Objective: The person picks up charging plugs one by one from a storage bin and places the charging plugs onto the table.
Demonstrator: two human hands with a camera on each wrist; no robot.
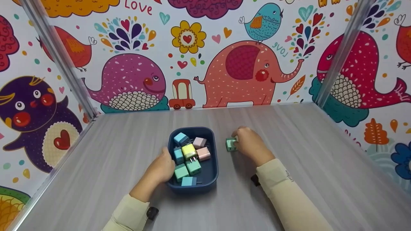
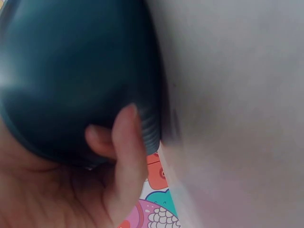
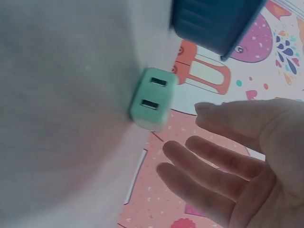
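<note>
A dark blue plastic bin (image 1: 209, 179) holds several USB charger plugs in blue, green, yellow and pink, among them a yellow one (image 1: 189, 151). At its left side my left hand (image 1: 163, 166) grips the wall, and the left wrist view shows curled fingers (image 2: 129, 147) against the outside of the bin (image 2: 71, 61). To the right of the bin, a mint green USB charger (image 3: 153, 99) lies on the table, two USB ports showing. My right hand (image 1: 250, 144) is beside this charger; in the right wrist view its fingers (image 3: 202, 166) are spread and apart from it.
Both hands are over a grey wood-grain table (image 1: 128, 138). Printed cartoon panels (image 1: 189, 67) stand along the back and sides, with metal posts (image 1: 61, 61) at the corners. A black wrist device (image 1: 152, 213) shows under the left sleeve.
</note>
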